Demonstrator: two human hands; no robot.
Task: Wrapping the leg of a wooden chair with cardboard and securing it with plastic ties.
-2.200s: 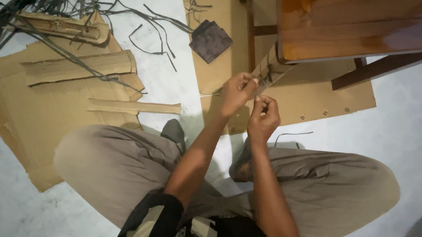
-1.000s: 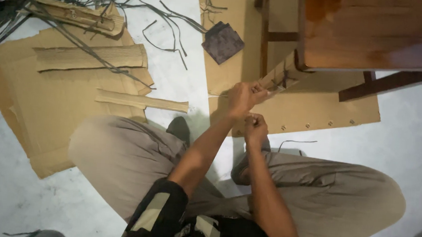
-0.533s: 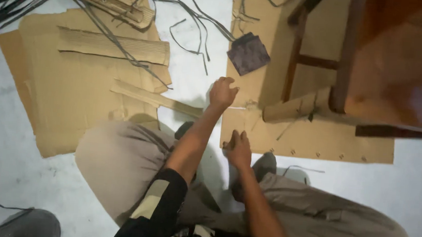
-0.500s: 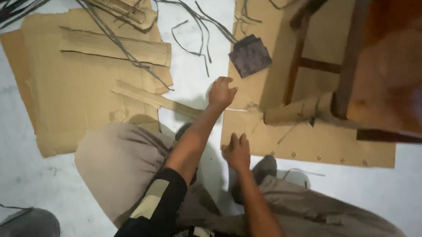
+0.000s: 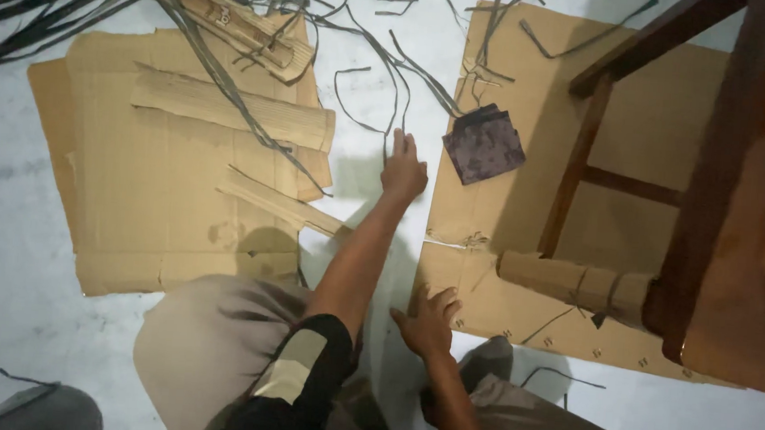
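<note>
Floor (image 5: 4, 242): pale, smooth; person seated on it.
Left hand (image 5: 404, 167): open, fingers out, holding nothing, reaching to dark straps (image 5: 392, 72) between cardboard sheets (image 5: 150, 199).
Right hand (image 5: 429, 321): spread flat, empty, on edge of right cardboard sheet (image 5: 537, 64).
Cardboard roll (image 5: 571, 284): strapped to wooden furniture leg (image 5: 706, 202).
Dark square pad (image 5: 484, 144): on right sheet.

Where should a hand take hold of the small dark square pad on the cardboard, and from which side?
Grip the dark square pad at its lower left corner, coming from the left, where the left hand already is. It lies flat, turned like a diamond, so its corners stick out, and the wooden leg probably crowds its right side.
</note>
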